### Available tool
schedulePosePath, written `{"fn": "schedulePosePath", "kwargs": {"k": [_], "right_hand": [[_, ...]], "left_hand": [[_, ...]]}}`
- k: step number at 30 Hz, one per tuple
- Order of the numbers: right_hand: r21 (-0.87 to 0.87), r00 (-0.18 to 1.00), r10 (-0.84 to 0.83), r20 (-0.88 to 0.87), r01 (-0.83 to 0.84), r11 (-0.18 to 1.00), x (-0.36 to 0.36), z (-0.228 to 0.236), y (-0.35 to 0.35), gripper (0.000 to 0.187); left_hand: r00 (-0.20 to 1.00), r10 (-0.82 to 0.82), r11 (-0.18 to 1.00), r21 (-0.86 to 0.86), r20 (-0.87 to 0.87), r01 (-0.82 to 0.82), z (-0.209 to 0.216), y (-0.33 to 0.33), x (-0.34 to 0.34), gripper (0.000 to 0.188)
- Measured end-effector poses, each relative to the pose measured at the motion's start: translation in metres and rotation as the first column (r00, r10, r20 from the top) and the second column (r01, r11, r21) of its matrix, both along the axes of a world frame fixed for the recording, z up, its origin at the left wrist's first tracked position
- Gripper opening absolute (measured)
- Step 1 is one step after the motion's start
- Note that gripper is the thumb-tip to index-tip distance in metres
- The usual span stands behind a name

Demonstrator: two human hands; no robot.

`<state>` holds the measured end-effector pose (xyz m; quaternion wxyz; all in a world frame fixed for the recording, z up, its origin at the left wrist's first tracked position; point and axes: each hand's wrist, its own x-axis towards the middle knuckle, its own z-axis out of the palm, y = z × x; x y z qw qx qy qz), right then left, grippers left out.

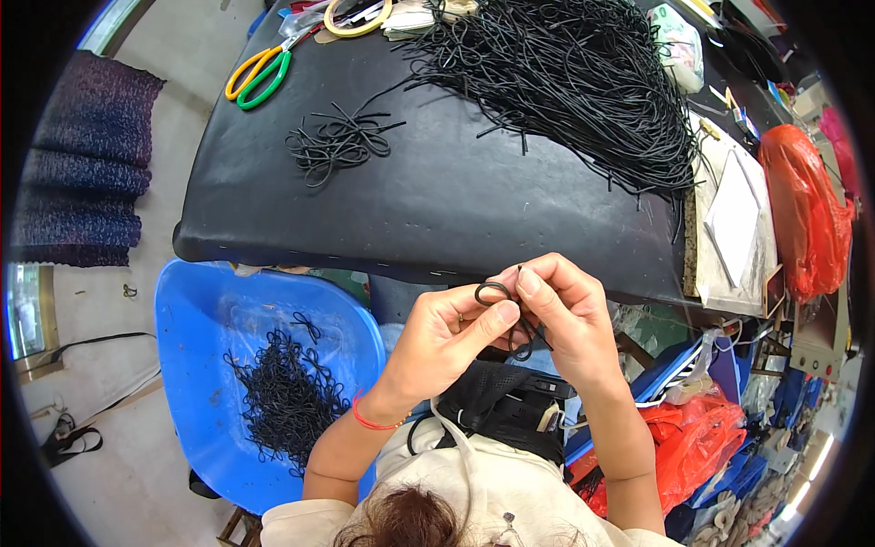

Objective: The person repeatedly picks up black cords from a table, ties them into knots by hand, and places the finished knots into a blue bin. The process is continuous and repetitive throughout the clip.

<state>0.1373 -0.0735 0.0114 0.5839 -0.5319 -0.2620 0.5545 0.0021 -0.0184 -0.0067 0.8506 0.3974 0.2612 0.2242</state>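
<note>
Both my hands are close together just off the near edge of the black-covered table (pixel 383 214). Between them is a looped black cord (pixel 522 345). My left hand (pixel 451 333) pinches it with thumb and fingers, one round loop standing up by the thumb. My right hand (pixel 570 314) grips the same cord, with a short end poking up by the fingertips and loops hanging below. On the table lies a large heap of black cords (pixel 565 82). Left of that heap is a small pile of looped cords (pixel 337 144).
A blue plastic tub (pixel 187 383) at the lower left holds a pile of knotted black cords (pixel 287 397). Scissors (pixel 260 77) with yellow and green handles and a tape roll (pixel 358 29) lie at the table's far left. Red plastic bags (pixel 802 210) crowd the right.
</note>
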Motion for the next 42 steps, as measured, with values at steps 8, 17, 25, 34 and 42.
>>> {"fn": "schedulePosePath", "kwargs": {"k": [8, 17, 25, 34, 42], "right_hand": [[-0.116, 0.997, 0.063, -0.054, -0.069, 0.991, 0.009, -0.003, 0.003, 0.026], [-0.092, 0.980, -0.027, 0.198, 0.046, 0.995, 0.015, -0.013, -0.017, 0.042], [0.121, 0.834, -0.216, 0.508, 0.179, 0.976, 0.006, -0.016, -0.015, 0.008], [0.206, 0.651, -0.296, 0.699, 0.213, 0.955, 0.006, -0.019, -0.007, 0.007], [-0.049, 0.981, -0.052, 0.186, 0.062, 0.997, 0.015, -0.015, -0.020, 0.019]], "left_hand": [[1.000, -0.011, 1.000, -0.025, 0.009, 0.012, 0.000, -0.005, 0.001, 0.016], [0.953, 0.301, 0.940, -0.181, 0.041, -0.289, -0.011, -0.007, 0.010, 0.017], [0.994, 0.096, 0.995, -0.037, -0.043, -0.097, -0.004, -0.009, 0.010, 0.020], [0.993, 0.081, 0.994, 0.086, -0.083, -0.073, -0.012, -0.016, 0.011, 0.023], [0.988, 0.151, 0.987, 0.056, -0.019, -0.150, -0.015, 0.001, 0.006, 0.020]]}}
